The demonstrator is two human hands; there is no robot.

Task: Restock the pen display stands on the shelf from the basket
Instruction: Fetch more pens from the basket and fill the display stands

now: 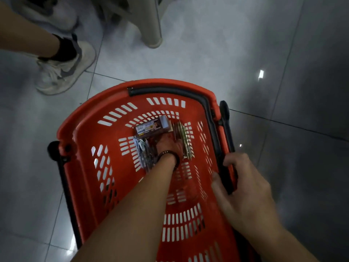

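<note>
One red slotted plastic basket (pixel 90 129) stands on the grey tiled floor (pixel 283 53). Our left hand (pixel 168 147), a dark bracelet (pixel 168 154) at the wrist, is down among the pen packs (pixel 141 150) at the basket's bottom, beside one brown printed box (pixel 151 127). Blur hides its fingers, so we cannot tell its grip. Our right hand (pixel 245 182) curls round one black basket handle (pixel 225 120). The number of packs is unclear.

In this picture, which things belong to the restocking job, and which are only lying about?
Job: red basket; pen packs in it; labelled box; left hand reaching among the packs; right hand gripping the black handle.
Lying about: another person's white sneakers; beige furniture leg.
</note>
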